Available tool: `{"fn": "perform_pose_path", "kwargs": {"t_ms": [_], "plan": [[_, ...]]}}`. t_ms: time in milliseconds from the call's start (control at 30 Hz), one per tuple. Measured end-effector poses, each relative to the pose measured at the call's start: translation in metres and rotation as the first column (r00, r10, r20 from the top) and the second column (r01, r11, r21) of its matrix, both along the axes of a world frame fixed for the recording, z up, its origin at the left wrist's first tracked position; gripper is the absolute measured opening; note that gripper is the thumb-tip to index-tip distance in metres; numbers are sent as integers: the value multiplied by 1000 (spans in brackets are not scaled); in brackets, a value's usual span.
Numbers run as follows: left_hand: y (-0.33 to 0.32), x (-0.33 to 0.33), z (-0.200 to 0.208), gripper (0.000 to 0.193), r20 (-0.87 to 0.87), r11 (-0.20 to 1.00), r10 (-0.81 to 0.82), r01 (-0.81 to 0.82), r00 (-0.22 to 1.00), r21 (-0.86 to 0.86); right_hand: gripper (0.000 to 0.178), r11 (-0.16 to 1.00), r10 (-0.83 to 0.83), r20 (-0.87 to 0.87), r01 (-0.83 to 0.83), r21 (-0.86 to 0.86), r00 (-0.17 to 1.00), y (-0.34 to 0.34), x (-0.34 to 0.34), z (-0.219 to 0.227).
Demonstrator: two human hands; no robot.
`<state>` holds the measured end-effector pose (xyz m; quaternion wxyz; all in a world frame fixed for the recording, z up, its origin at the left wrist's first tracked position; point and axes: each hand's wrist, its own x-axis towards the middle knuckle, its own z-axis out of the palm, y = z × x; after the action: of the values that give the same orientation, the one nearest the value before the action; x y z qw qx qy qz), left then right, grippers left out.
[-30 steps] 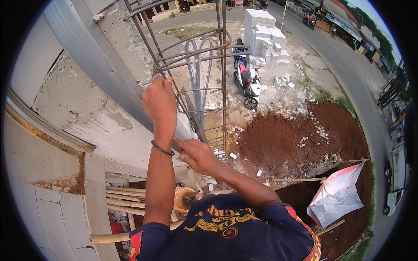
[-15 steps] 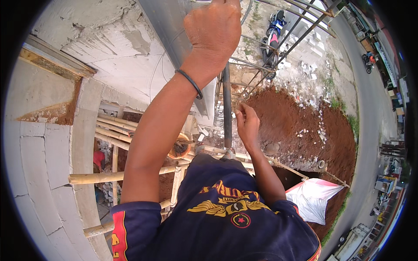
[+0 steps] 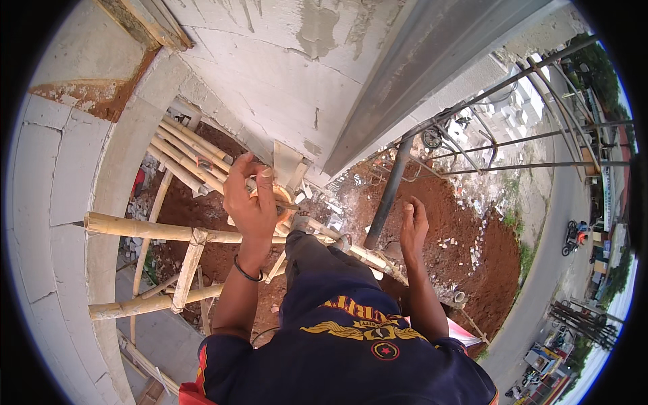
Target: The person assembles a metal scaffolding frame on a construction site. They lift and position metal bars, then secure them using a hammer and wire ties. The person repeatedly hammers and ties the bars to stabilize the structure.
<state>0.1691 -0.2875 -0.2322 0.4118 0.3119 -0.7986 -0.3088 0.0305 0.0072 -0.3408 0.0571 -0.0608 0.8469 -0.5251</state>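
My left hand [image 3: 251, 202], with a black band on the wrist, hovers in front of an orange bucket [image 3: 289, 214] that it partly hides. Its fingers are bent but apart, and I see nothing between them. To the right, my right hand [image 3: 414, 226] is raised with its fingers stretched upward, holding nothing. Between the hands, nearer the right one, a dark round pole [image 3: 390, 196] slants down. A grey metal channel [image 3: 412, 81] runs along the edge of the pale block wall [image 3: 270, 74], beyond both hands.
Bamboo poles [image 3: 155, 229] form a scaffold at the left, with more bamboo [image 3: 196, 152] stacked behind. A steel bar frame [image 3: 499, 145] juts out at the upper right. Far below lie red soil [image 3: 486, 270], broken white blocks [image 3: 520, 101] and a road [image 3: 540, 243].
My left hand has come down from high beside the metal channel to in front of the bucket. My right hand stays raised and open. The view has turned, showing more wall.
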Motion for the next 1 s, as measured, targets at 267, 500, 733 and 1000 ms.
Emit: {"fn": "perform_pose_path", "kwargs": {"t_ms": [267, 500, 733, 1000], "plan": [[-60, 148, -376, 26, 648, 677, 326, -649, 688, 348, 46, 990, -132, 542, 85, 111, 830, 56, 3, -91], [-38, 157, -613, 30, 857, 576, -85, -677, 507, 458, 59, 986, -151, 733, 52, 156, 663, 96, 12, -191], [-50, 149, -772, 33, 983, 890, -119, -423, 137, 167, 81, 916, 12, 897, 354, -187, 442, 81, 18, -184], [-56, 148, -812, 34, 966, 944, -217, -282, -143, 170, 80, 939, -133, 904, 345, -16, 405, 101, 61, -205]]}}
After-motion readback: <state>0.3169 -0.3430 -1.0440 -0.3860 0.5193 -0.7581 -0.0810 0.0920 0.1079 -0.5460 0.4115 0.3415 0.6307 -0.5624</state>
